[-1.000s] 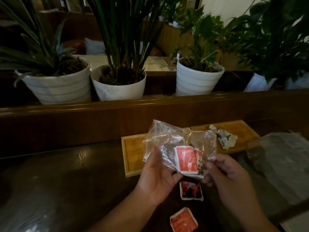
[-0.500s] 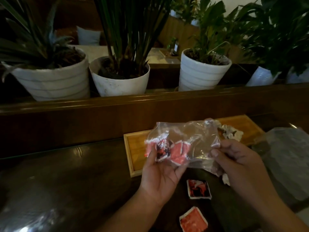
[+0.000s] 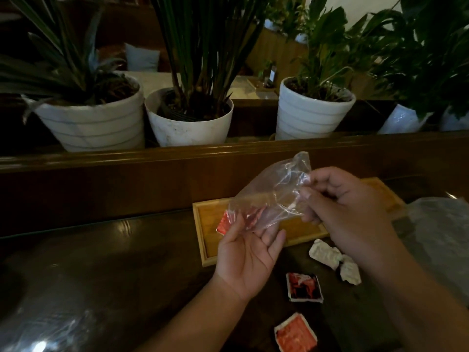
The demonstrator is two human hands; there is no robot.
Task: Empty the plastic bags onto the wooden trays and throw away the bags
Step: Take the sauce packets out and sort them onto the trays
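A clear plastic bag (image 3: 274, 196) was pinched by the right hand (image 3: 340, 207) above the wooden tray (image 3: 203, 232); red packets (image 3: 243, 217) were cupped in the left hand (image 3: 250, 257), its fingers loosely spread.

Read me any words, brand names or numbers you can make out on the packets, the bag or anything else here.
None can be read.
Red packet at the near table edge: red and white print, too blurred.
Red and black packet: print blurred.
Packets inside the clear plastic bag: only red patches show.
White crumpled wrappers: no print visible.
White plant pots: plain.
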